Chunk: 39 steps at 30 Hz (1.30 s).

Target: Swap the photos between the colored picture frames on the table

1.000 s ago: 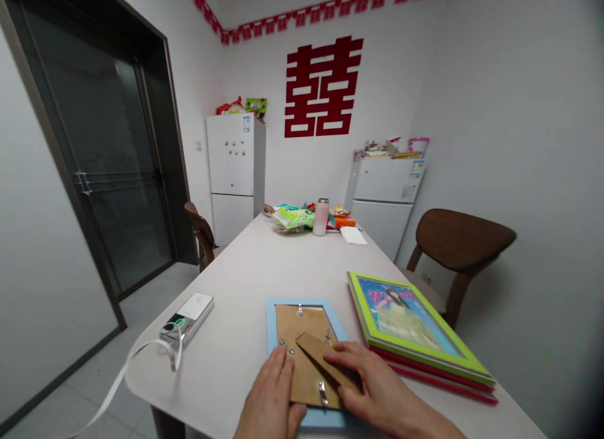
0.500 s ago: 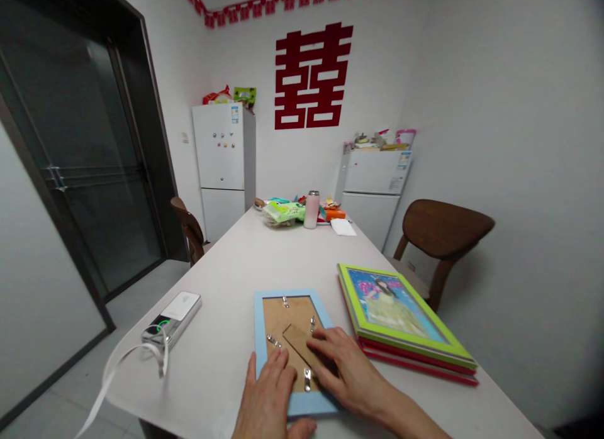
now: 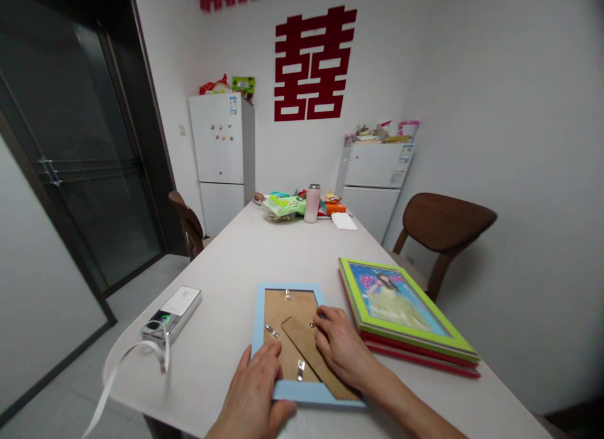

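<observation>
A light blue picture frame (image 3: pixel 258 313) lies face down on the table, its brown backing board (image 3: pixel 277 308) upward. A brown stand flap (image 3: pixel 302 346) lies slantwise across the board. Small metal clips sit around the board, among them the top clip (image 3: pixel 287 295), the left clip (image 3: pixel 272 330) and the bottom clip (image 3: pixel 301 370). My left hand (image 3: pixel 257 388) holds the frame's near left corner, fingers on its left side and thumb along the near edge. My right hand (image 3: pixel 342 348) is curled over the right side, fingertips pressed at the right clip (image 3: pixel 312 324), which they partly hide.
Right of the frame, a green picture frame (image 3: pixel 410 331) tops a stack with red edges. A power bank (image 3: pixel 177 313) with a white strap (image 3: pixel 113 379) lies at left. Farther back on the table (image 3: pixel 226 263) stand a pink bottle (image 3: pixel 312 204) and several packages. A chair (image 3: pixel 446 222) stands at right.
My right hand has moved from the stand flap to the clip on the right side, fingers more curled. My left hand has slid back toward the near left corner. The view has tilted slightly down.
</observation>
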Available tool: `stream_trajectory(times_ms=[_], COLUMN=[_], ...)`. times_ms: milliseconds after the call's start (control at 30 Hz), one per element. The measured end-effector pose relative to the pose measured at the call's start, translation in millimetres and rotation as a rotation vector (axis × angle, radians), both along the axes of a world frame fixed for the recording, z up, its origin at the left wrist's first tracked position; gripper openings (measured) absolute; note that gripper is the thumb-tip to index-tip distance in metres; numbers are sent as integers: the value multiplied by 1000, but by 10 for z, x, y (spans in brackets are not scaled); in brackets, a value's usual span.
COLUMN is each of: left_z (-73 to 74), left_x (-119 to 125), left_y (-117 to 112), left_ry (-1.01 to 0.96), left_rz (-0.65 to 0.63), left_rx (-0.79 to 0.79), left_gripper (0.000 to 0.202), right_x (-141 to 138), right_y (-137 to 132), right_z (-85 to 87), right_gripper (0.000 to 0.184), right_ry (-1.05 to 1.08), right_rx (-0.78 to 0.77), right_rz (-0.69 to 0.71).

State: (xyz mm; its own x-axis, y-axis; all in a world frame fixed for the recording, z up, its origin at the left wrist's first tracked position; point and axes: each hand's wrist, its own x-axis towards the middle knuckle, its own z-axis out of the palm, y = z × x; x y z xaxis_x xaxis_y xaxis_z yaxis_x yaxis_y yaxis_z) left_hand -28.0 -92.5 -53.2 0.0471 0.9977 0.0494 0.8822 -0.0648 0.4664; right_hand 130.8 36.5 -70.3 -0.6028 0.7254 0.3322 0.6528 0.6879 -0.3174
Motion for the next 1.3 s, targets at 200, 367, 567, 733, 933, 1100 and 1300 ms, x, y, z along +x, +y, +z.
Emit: stream_trajectory(times_ms=[200,367,567,733,933,1100,1300], left_z=[-29,-96,-114,-101,-114,-77,-79], left_x=[-16,-50,-53,-47,-61,-69,-72], left_y=[-21,-23,-23,-22,-15,-25,-34], left_ry=[-49,-72,-83,-81,-108,-142,-173], left_rz=[-6,-18,-35,-18,-19,-24,-23], left_rx=[51,90,114,103,110,107,121], left_gripper=[35,40,31,34,31,29,41], right_x=[24,64,73,-35,-157,-95,1], right_y=[-87,-360,-500,-372,-316,-369,-431], right_z=[44,140,174,114,57,121,168], right_gripper=[27,29,26,18,12,28,34], right_ry=[-6,6,-61,-40,-2,-51,-56], right_rx=[-9,-4,-21,-79,-153,-120,-88], right_rz=[-21,236,386,309,236,314,365])
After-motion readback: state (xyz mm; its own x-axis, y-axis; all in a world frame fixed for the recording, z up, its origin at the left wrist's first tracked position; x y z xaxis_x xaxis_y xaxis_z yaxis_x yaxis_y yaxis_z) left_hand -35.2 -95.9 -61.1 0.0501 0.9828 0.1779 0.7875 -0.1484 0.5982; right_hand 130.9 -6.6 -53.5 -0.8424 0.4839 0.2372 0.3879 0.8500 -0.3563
